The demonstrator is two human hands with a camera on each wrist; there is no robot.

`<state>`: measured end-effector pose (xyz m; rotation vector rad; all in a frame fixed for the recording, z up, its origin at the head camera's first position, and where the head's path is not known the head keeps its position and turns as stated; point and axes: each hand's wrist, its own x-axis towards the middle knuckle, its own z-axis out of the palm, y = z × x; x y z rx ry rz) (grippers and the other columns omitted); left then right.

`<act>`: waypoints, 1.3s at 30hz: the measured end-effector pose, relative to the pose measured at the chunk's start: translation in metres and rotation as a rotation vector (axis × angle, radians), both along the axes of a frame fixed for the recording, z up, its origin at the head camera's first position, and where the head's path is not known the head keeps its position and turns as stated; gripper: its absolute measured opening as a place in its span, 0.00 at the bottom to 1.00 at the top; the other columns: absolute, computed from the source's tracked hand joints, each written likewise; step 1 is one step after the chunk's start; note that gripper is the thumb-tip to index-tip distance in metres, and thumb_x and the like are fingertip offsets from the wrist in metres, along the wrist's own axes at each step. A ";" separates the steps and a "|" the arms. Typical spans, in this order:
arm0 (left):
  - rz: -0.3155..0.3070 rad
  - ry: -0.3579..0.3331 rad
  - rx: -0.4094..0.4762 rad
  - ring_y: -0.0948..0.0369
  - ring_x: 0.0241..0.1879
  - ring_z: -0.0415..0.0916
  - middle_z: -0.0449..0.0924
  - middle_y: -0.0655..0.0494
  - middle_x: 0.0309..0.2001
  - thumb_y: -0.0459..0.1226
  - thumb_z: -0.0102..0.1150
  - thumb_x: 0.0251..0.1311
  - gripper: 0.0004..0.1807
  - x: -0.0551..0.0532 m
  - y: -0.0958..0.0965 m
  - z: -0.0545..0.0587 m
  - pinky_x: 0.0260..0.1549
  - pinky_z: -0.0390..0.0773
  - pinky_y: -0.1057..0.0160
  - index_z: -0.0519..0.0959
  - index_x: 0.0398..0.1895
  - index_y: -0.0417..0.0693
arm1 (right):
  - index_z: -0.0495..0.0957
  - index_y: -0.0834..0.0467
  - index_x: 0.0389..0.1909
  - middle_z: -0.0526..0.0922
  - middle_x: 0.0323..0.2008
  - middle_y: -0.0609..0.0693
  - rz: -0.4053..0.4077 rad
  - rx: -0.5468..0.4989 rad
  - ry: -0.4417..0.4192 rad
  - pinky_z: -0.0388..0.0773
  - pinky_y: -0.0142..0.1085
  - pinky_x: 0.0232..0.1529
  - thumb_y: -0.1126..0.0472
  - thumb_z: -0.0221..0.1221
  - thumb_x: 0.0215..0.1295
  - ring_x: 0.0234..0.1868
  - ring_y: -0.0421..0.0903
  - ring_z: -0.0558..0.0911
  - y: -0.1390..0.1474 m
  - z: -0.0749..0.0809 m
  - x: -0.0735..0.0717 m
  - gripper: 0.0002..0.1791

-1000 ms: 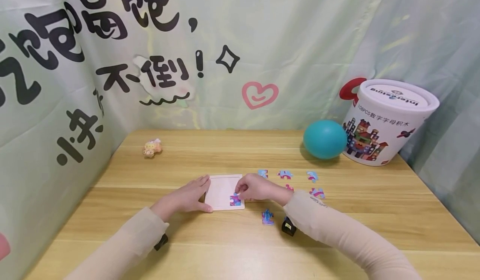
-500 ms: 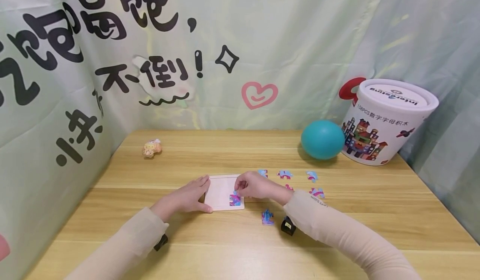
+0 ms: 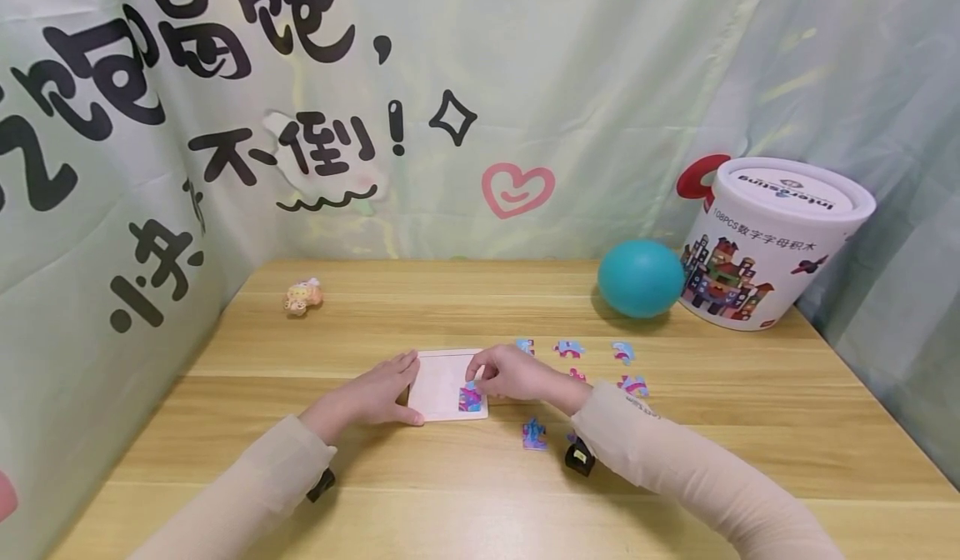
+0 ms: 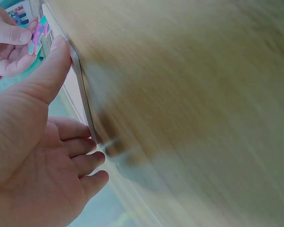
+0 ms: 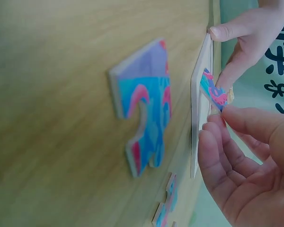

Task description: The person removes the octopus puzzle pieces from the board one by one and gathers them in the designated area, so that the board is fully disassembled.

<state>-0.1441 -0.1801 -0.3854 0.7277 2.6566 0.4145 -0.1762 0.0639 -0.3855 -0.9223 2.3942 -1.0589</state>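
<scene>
A shallow white puzzle tray (image 3: 438,385) lies on the table. My left hand (image 3: 378,392) rests along its left side, thumb at the near corner and fingers toward the far corner. In the left wrist view the thumb (image 4: 57,71) lies over the tray's edge with the other fingers loosely bent beside it. At the tray's near right corner is a pink, purple and blue puzzle piece (image 3: 470,400). My right hand (image 3: 510,373) pinches this puzzle piece (image 5: 215,92) by its edge between thumb and fingertips. The fingertips partly hide the piece.
A loose blue and purple puzzle piece (image 3: 534,434) lies near the right wrist. Several more pieces, among them an arched blue one (image 3: 623,352), lie beyond the right forearm. A teal ball (image 3: 641,278) stands by a white bucket (image 3: 772,243). A small toy figure (image 3: 303,297) sits back left.
The right hand's fingers shift slightly at the puzzle piece inside the tray. The left hand stays at the tray's side. The teal ball appears a little further left.
</scene>
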 end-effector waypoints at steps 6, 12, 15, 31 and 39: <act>-0.007 0.005 -0.006 0.43 0.68 0.40 0.42 0.34 0.69 0.52 0.60 0.55 0.49 -0.001 0.000 -0.001 0.64 0.45 0.48 0.51 0.66 0.26 | 0.78 0.60 0.35 0.75 0.17 0.50 -0.023 -0.064 -0.049 0.64 0.29 0.16 0.70 0.58 0.60 0.15 0.40 0.67 0.012 0.003 0.002 0.04; -0.006 -0.001 0.007 0.43 0.68 0.40 0.42 0.33 0.69 0.52 0.60 0.55 0.49 -0.002 -0.001 -0.002 0.64 0.45 0.48 0.50 0.66 0.25 | 0.79 0.62 0.38 0.79 0.22 0.57 -0.043 -0.120 -0.070 0.72 0.35 0.19 0.70 0.57 0.61 0.19 0.52 0.75 0.037 0.012 0.004 0.06; -0.006 -0.002 0.007 0.43 0.68 0.40 0.42 0.33 0.69 0.52 0.59 0.55 0.49 -0.002 -0.002 -0.002 0.64 0.45 0.47 0.50 0.66 0.25 | 0.79 0.62 0.39 0.79 0.22 0.55 -0.061 -0.130 -0.065 0.73 0.37 0.20 0.69 0.57 0.61 0.21 0.51 0.76 0.055 0.013 0.004 0.07; -0.021 0.024 0.008 0.43 0.68 0.41 0.43 0.32 0.68 0.51 0.60 0.55 0.48 -0.001 -0.002 -0.003 0.64 0.46 0.48 0.51 0.65 0.24 | 0.75 0.69 0.39 0.77 0.23 0.53 -0.160 -0.135 -0.093 0.77 0.35 0.25 0.70 0.56 0.60 0.24 0.45 0.75 0.150 0.015 0.017 0.08; -0.018 0.015 0.014 0.43 0.68 0.41 0.42 0.32 0.68 0.51 0.60 0.55 0.49 -0.002 -0.002 -0.004 0.63 0.46 0.47 0.51 0.66 0.24 | 0.74 0.70 0.37 0.76 0.24 0.56 -0.138 -0.106 -0.187 0.76 0.33 0.25 0.69 0.56 0.61 0.23 0.42 0.75 0.186 0.012 0.026 0.07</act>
